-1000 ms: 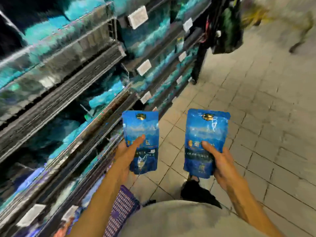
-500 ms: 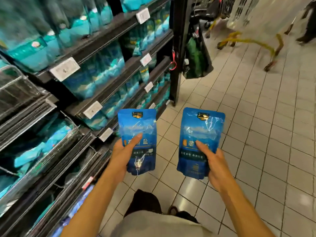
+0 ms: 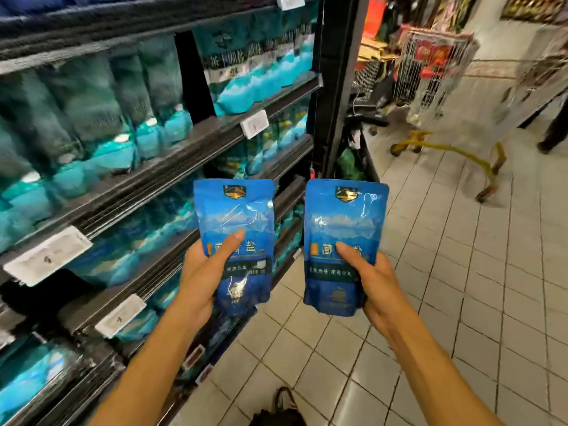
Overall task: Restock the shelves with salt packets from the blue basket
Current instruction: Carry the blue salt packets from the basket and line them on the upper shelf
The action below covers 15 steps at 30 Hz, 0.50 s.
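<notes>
Seen from the head camera, a person stands in a shop aisle with a blue salt packet in each grip, both packets upright, side by side and apart. The left hand (image 3: 199, 281) holds the left salt packet (image 3: 235, 222) by its lower half, thumb pressed across the front and fingers curled behind it. The right hand (image 3: 373, 284) grips the right salt packet (image 3: 345, 229) the same way, thumb across the printed label, fingers hidden behind.

Left of the left-hand grip run dark shelves (image 3: 190, 142) stacked with teal and blue packets (image 3: 258, 72), blurred by camera motion, with white price tags (image 3: 254, 124) clipped to the shelf edges. Below both grips lies a pale tiled floor (image 3: 461, 302). Beyond the right-hand grip, well apart, a wire shopping trolley (image 3: 445, 87) with a yellow frame appears blurred.
</notes>
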{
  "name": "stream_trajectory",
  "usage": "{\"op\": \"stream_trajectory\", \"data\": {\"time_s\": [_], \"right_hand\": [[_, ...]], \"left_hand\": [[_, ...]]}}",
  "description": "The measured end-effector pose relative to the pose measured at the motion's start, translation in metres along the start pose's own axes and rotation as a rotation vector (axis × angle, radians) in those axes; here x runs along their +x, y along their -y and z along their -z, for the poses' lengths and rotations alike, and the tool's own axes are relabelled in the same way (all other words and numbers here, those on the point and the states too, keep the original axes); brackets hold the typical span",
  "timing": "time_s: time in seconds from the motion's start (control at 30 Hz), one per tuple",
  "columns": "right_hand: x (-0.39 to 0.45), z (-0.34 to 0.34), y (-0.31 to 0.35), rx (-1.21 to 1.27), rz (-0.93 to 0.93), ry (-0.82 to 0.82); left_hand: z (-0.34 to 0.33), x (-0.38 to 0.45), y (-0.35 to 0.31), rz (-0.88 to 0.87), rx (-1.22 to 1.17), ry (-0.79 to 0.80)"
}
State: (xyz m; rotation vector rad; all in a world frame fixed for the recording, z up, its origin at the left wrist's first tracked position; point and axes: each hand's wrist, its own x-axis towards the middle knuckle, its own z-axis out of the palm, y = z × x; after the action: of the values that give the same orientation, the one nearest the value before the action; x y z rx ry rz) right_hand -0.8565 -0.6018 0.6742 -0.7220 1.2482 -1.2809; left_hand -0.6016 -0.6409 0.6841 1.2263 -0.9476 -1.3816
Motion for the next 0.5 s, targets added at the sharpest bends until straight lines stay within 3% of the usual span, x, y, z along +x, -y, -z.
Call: {"op": "stream_trajectory", "data": {"time_s": [0.27,0.5], "right_hand": [[0.117,-0.043,0.099,0.039,0.189,0.135],[0.228,-0.097,0.177,0.06,0.32,0.435]], "left_hand": [[-0.036,0.097,-0.085,-0.146,-0.017,-0.049],[-0.061,0.152,-0.163,-0.392,0.031,-0.198]]}}
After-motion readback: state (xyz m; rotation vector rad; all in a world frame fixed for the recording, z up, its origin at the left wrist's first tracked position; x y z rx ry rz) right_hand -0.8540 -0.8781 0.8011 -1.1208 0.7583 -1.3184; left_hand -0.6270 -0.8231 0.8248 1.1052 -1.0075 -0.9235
